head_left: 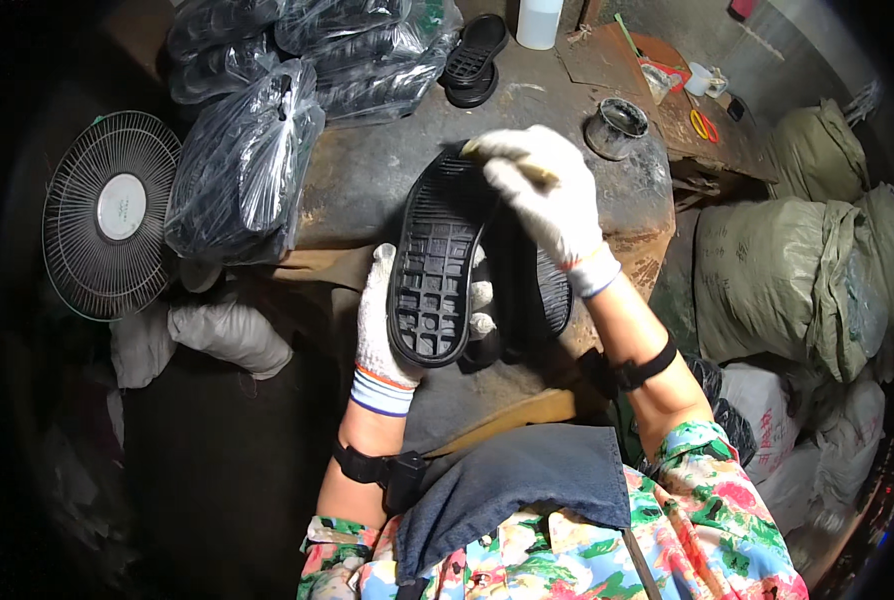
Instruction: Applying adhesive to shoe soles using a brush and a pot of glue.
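Note:
My left hand [375,310], in a white knit glove, grips a black shoe sole [433,265] from the left, with fingertips showing at its right edge. The sole stands tilted, its gridded and ribbed side facing me. At its top end my right hand [547,185], also gloved, is closed with the fingers bent. The glove's fingertips look yellowish, and I cannot make out what they hold, if anything. Behind and right of the sole, partly hidden, is another black sole [555,290].
Plastic-wrapped bundles of soles [242,165] sit on the bench's left, with a pair of loose soles [475,60] behind. A round jar [617,128] stands at right, near orange-handled scissors [704,126]. A fan [117,215] is at left; stuffed sacks [777,275] crowd the right.

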